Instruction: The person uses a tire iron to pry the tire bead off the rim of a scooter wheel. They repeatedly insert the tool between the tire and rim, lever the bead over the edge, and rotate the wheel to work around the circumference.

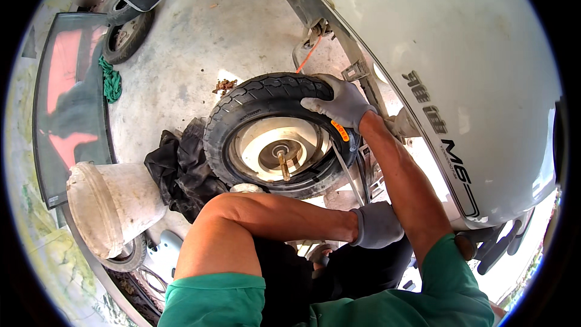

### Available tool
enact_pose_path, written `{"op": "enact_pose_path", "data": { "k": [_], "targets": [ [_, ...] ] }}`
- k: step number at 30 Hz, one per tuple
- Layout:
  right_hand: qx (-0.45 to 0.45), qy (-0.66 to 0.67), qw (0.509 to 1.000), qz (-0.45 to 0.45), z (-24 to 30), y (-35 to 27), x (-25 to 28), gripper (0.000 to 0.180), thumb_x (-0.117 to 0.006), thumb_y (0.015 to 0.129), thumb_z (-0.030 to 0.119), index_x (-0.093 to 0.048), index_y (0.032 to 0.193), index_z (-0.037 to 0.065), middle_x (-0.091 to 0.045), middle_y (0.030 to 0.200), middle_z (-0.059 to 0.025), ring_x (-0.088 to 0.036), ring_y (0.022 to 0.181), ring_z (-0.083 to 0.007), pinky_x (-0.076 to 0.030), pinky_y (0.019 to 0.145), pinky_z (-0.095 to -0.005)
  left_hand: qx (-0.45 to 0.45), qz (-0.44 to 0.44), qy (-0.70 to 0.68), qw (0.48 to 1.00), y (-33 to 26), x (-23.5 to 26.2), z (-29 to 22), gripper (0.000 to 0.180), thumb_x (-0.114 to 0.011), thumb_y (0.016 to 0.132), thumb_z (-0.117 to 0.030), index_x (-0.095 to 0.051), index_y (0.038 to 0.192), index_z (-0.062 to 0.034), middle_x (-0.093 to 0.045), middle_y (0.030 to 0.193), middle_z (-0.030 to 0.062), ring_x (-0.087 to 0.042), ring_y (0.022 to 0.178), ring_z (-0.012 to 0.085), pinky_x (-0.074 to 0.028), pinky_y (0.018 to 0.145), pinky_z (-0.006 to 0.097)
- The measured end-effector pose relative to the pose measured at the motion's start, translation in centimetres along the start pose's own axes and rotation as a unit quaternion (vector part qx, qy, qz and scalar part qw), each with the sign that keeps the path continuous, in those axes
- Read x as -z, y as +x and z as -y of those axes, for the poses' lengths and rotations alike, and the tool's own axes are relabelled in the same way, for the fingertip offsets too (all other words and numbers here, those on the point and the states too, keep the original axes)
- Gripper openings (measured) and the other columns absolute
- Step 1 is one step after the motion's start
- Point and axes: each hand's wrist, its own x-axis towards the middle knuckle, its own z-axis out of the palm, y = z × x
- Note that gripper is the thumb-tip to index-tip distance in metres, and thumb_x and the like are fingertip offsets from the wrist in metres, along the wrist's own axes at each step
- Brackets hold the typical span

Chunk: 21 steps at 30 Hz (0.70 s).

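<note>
A pale bucket (109,206) lay tipped on the concrete floor (200,42); the black tyre (266,100) stood beside the white scooter body (460,66); the left hand (376,225) was curled below it; the right hand (342,104) was spread, gripping its tread.

A scooter repair spot on bare, stained concrete floor (181,54), outdoors or open-fronted. At right of the frame a white scooter body (460,66) lies tipped, its rear wheel (275,136) exposed at centre. Upper left shows another scooter's tyre (124,36); lower left a grimy white bucket (109,206) and black rags (178,166).
</note>
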Motion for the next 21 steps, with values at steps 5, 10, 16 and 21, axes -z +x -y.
{"op": "enact_pose_path", "data": {
  "k": [5,10,16,21],
  "targets": [
    [-0.017,0.021,0.999,0.025,1.3,-0.2,0.3,0.075,-0.087,0.083,0.046,-0.063,0.14,0.003,-0.076,0.122,-0.0153,-0.071,0.113,-0.0217,-0.052,0.103,-0.0348,0.002,-0.067,-0.025,0.997,0.3,-1.8,0.6,0.019,-0.058,0.092,-0.01,-0.071,0.105,-0.0045,-0.073,0.099,0.0166,-0.072,0.092,0.0379,-0.059,0.079,0.045],
    [0.005,0.053,0.998,0.027,0.1,0.1,0.2,0.082,-0.087,0.081,0.051,-0.061,0.141,0.001,-0.078,0.107,-0.013,-0.073,0.099,-0.0193,-0.056,0.094,-0.0337,0.025,-0.131,-0.181,0.974,1.6,-4.3,1.9,0.025,-0.056,0.097,-0.013,-0.068,0.119,-0.0067,-0.072,0.116,0.0172,-0.068,0.11,0.039,-0.055,0.094,0.046],
    [0.019,0.043,0.999,0.016,-1.0,0.8,0.1,0.087,-0.087,0.079,0.054,-0.06,0.142,0.001,-0.075,0.117,-0.0174,-0.072,0.109,-0.0234,-0.055,0.098,-0.0341,0.068,-0.011,-0.168,0.983,2.3,-6.9,3.5,0.027,-0.056,0.098,-0.014,-0.068,0.121,-0.0071,-0.072,0.119,0.0179,-0.067,0.112,0.0383,-0.054,0.095,0.045],
    [0.005,0.054,0.996,0.07,0.1,1.6,-1.1,0.085,-0.085,0.079,0.056,-0.063,0.139,0.0,-0.074,0.121,-0.0177,-0.07,0.115,-0.0244,-0.053,0.101,-0.0354,0.054,0.042,-0.016,0.998,-0.6,-14.2,7.0,0.017,-0.062,0.084,-0.012,-0.077,0.089,-0.0045,-0.076,0.091,0.0167,-0.075,0.088,0.0371,-0.061,0.077,0.045]
  ]
}}
